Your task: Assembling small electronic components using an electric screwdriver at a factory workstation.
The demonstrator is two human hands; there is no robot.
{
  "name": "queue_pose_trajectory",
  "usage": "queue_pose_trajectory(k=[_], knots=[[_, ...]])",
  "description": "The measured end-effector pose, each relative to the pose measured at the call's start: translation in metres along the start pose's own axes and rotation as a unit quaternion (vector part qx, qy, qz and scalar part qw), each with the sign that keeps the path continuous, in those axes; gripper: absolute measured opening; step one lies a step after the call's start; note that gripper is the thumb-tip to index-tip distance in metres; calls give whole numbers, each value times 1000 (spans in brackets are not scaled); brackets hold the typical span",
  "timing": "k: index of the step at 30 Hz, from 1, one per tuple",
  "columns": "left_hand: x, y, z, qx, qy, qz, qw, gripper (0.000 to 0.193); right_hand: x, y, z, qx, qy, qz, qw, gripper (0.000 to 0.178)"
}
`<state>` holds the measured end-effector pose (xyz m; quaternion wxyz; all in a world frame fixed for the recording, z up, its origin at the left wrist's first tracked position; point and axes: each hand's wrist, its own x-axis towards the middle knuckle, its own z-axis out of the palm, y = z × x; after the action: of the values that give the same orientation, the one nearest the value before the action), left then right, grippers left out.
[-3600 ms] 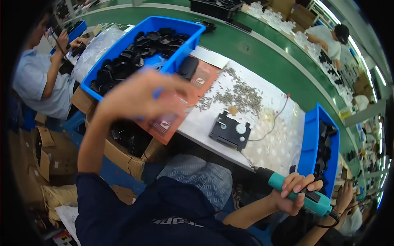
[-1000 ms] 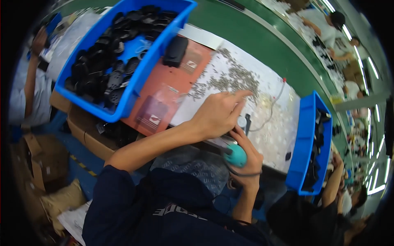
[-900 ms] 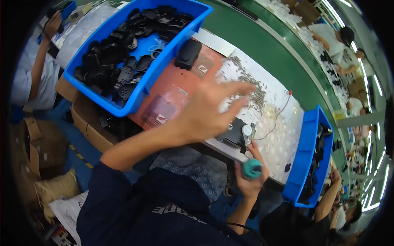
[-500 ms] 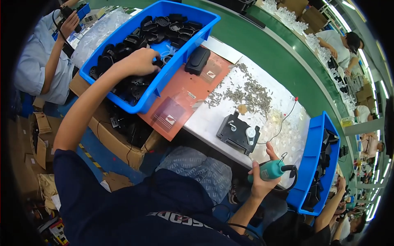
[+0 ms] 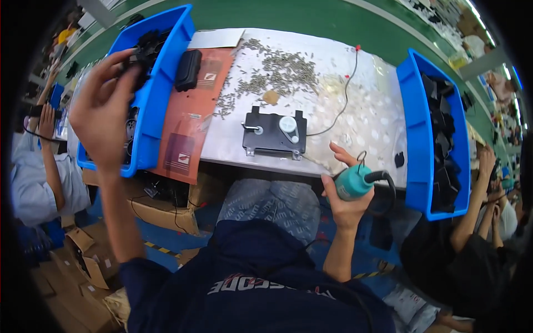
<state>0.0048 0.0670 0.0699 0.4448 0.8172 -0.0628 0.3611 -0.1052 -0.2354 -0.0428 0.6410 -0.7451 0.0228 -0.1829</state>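
Two closed grips: right hand [image 5: 347, 210], teal cylindrical screwdriver [image 5: 353, 183]; left hand [image 5: 102, 116], black moulded-plastic part [image 5: 145, 53], likely light, stiff, best edge-held.

Has a blue floor [image 5: 369, 252] beneath the white-topped counter [image 5: 222, 141], marked with yellow-and-black striped tape [image 5: 161, 248] and crowded at lower left with cardboard boxes [image 5: 102, 258]. Stretches away past the counter's far edge into a long green surface [image 5: 288, 22]. Toward the upper right, takes in a grey beam [image 5: 488, 62] and a bright strip light [image 5: 475, 11].
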Motion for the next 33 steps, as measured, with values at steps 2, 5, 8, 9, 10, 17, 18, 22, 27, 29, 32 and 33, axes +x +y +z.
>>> queue_pose_trajectory(k=[2,5,8,9,10,17,18,22,27,29,32,33], knots=[[-27,25,39,-21,-65,169,983,31,0,-2,-2,9,8,-4,1000,40],[-65,21,88,26,-230,368,901,33,-7,-4,-6,13,2,-16,1000,38],[-85,23,103,40,-277,341,898,36,-14,-2,-17,-7,-8,-48,999,40],[-87,25,103,32,-285,346,893,36,-18,-2,-18,-2,1,-45,999,40],[-88,27,99,41,-323,329,887,39,-21,-3,-20,-14,12,-24,1000,39],[-98,43,91,179,-457,362,793,54,-23,2,-15,20,7,-18,1000,38],[-100,41,95,178,-454,342,803,54,-23,2,-14,21,7,-18,1000,38],[-97,43,97,223,-430,344,804,54,-24,4,-11,20,-5,-22,1000,38],[-86,54,95,228,-453,332,795,51,-23,7,-12,15,3,-11,1000,38],[-77,60,96,253,-460,341,780,51,-23,7,-12,6,-1,0,1000,38],[-61,57,93,242,-490,342,764,48,-23,4,-11,23,3,-6,1000,38],[-60,56,93,243,-490,343,764,48,-25,1,-12,21,4,-13,1000,38]])
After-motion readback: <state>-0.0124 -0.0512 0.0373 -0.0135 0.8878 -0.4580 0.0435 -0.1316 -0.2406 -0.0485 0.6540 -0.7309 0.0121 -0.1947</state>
